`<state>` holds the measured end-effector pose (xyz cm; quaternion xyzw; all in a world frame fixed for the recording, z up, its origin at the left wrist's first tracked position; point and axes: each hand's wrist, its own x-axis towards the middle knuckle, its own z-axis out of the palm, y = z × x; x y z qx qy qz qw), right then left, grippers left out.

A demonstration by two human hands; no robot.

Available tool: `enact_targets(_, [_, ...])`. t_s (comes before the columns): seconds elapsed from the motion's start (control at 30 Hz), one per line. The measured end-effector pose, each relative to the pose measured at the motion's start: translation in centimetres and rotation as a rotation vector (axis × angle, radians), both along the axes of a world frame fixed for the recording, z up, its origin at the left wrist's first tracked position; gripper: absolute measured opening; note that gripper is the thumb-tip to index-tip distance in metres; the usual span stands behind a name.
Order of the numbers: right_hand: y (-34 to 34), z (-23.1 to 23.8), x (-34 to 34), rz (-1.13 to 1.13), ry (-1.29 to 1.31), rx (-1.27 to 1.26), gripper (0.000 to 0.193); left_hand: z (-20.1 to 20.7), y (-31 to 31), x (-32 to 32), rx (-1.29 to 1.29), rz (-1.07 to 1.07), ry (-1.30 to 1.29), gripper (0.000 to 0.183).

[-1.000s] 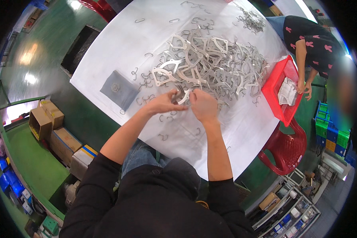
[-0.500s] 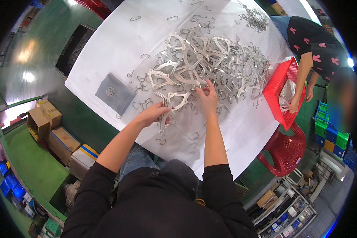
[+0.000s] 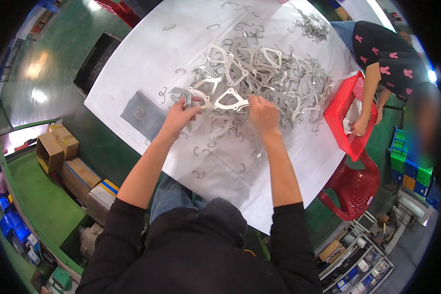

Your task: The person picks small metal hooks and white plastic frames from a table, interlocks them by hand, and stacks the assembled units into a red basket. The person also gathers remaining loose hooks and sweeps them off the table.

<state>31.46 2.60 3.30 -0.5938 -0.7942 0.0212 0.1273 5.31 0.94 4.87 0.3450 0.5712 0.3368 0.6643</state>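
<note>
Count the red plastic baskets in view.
1: a red perforated plastic basket, by the right edge of the white table, right of the wearer's right hand. Others may be hidden.

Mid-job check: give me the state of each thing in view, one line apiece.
Left hand: closed on metal pieces, blurred
Right hand: gripping metal plate
Metal plate: held at one end
Metal pile: loose, heaped
Small hooks: some heaped, others scattered
Grey packet: lying flat, sealing unclear
Red basket: open-topped, pale items inside
Cardboard box: open
</note>
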Motion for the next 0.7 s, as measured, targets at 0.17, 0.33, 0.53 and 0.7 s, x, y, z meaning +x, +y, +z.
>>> enact_targets(0.17, [-0.1,7.9,-2.7,0.167,-0.238,-0.243,0.017,1.2,0.8,3.0,0.139,-0.409,0.264,0.064])
enact_targets(0.33, [1.2,8.7,-6.6,0.189,-0.053,-0.437,0.023,0.4,-0.7,4.6,0.136,-0.503,0.277,0.058])
enact_targets(0.53, [8.8,0.6,-5.0,-0.068,0.465,-0.508,0.028,-1.1,-1.1,-0.2,-0.283,-0.193,-0.256,0.035])
enact_targets(0.7, [12.3,-7.3,-2.9,-0.329,-0.206,-0.386,0.028,-2.2,-2.1,-3.5,-0.469,0.113,-0.528,0.038])
